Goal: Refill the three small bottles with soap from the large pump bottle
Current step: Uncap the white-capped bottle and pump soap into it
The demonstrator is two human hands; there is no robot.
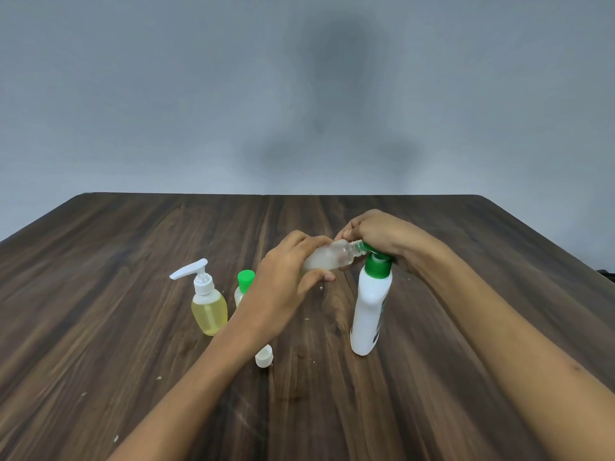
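We see a dark wooden table (133,261) against a grey wall (133,94), and our two hands meet above its middle, a little toward the right edge; the left hand (286,277) holds a clear bottle (327,256) tipped almost flat, its body lying between the curled fingers on the far side and the thumb (319,277) on the near side, its bare threaded neck pointing right and sticking out past the fingertips; that neck sits at the green spout of the pump bottle (371,307), whether touching it or only just beside it we cannot tell; the right hand (382,239) rests curled over the green pump head, fingers bent down round its far side and also reaching the clear bottle's shoulder, so that the head is mostly hidden under the palm; the white pump bottle stands upright on the table, right of middle; a white cap (264,357) lies on the table nearer the near edge, just beside our left forearm and apart from every bottle; toward the left stand a yellow bottle (209,311) with a white pump, filled with pale yellow liquid, and just right of it a green-capped bottle (242,287), partly hidden behind the left wrist; small pale crumbs dot the wood.
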